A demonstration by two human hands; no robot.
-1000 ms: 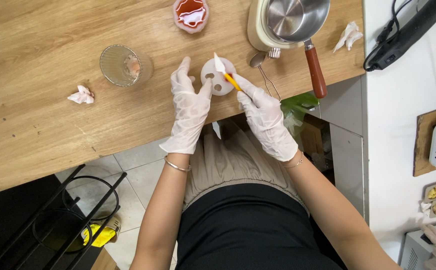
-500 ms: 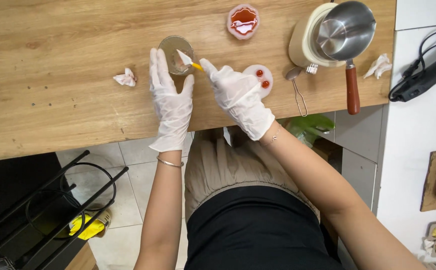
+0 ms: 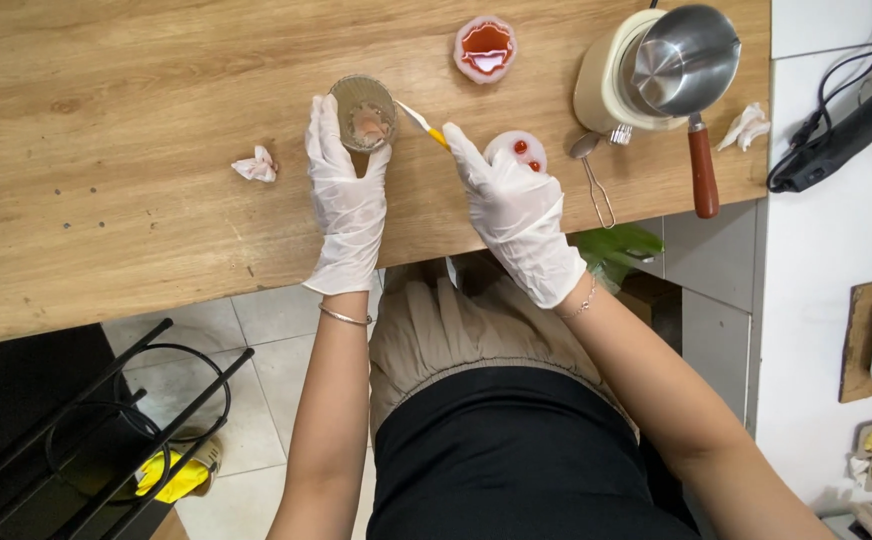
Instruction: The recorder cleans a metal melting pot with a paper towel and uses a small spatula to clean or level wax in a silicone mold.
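Now your gloved left hand (image 3: 346, 195) cups the near side of the small ribbed glass cup (image 3: 363, 112) on the wooden table (image 3: 136, 150), fingers spread loosely round its rim rather than clenched. Your gloved right hand (image 3: 516, 215) pinches a small yellow-handled brush (image 3: 422, 123), its pale tip just beside the cup's right edge. Under that hand's far side lies a white round palette (image 3: 521, 150) with red dabs. Left of the cup sits a crumpled tissue (image 3: 256, 165); farther right, a steel pot (image 3: 681, 60).
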